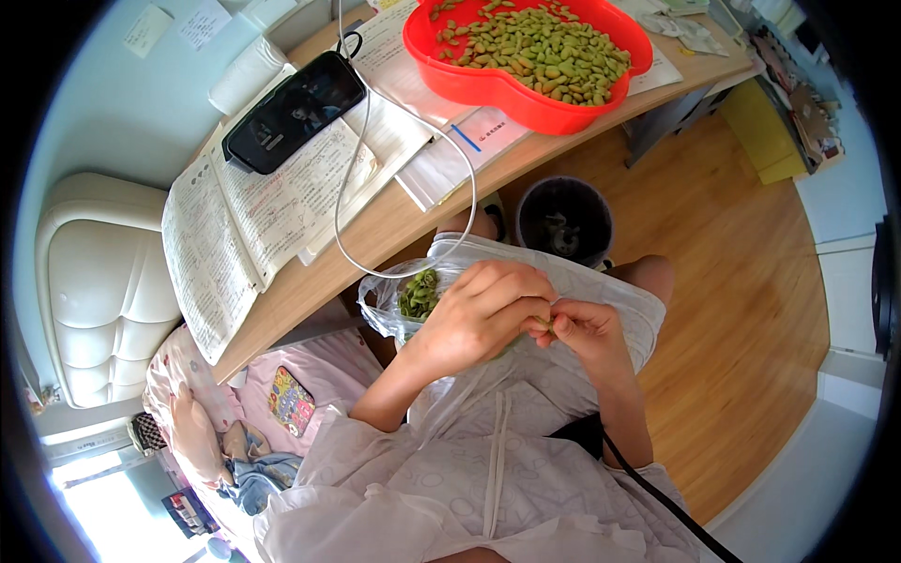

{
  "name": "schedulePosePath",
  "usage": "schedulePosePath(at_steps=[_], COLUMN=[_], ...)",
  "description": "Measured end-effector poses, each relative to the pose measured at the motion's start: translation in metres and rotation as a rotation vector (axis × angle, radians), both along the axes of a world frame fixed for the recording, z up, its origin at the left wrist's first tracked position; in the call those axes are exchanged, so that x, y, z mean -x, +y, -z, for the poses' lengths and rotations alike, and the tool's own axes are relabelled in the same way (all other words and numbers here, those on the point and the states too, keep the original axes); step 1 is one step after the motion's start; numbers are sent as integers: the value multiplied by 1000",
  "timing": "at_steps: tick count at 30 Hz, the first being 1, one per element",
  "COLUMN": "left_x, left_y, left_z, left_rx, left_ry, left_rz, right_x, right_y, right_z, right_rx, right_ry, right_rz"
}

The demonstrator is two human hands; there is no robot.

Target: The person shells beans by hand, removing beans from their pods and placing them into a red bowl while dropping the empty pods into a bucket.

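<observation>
My left hand (488, 310) and my right hand (589, 330) meet above my lap, fingertips pinched together. Between them shows a bit of a small green bean pod (547, 324), mostly hidden by the fingers. Beside my left wrist, a clear plastic bag (377, 305) rests on my lap with green pods (419, 295) in it. On the desk ahead, a red plastic bowl (549, 114) with a curved, lobed rim holds many loose shelled green beans (554, 52).
A dark bin (566, 225) with scraps inside stands on the floor past my knees. Open notebooks (253, 216), a phone (296, 113) and a looping white cable (472, 188) occupy the wooden desk (394, 225). A patterned phone case (291, 402) lies on pink bedding at left.
</observation>
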State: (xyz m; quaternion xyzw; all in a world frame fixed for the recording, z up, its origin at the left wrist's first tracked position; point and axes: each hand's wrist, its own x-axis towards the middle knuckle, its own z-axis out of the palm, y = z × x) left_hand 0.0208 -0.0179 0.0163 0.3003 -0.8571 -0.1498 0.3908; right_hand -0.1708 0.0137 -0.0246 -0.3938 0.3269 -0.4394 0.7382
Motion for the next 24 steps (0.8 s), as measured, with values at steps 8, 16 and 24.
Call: schedulePosePath(at_steps=[8,16,24], left_x=[-2,-1,-2], left_y=[4,2,2], left_z=[3,10,15], left_rx=[-2,91,177], left_ry=[6,103,141], left_rz=[26,62,44], right_x=[-4,-4,-4], right_y=[3,4,3], right_z=[-2,-5,-8], right_rx=[7,-41,-229], right_ry=[-8,-6,-190], right_rz=[3,7,-55])
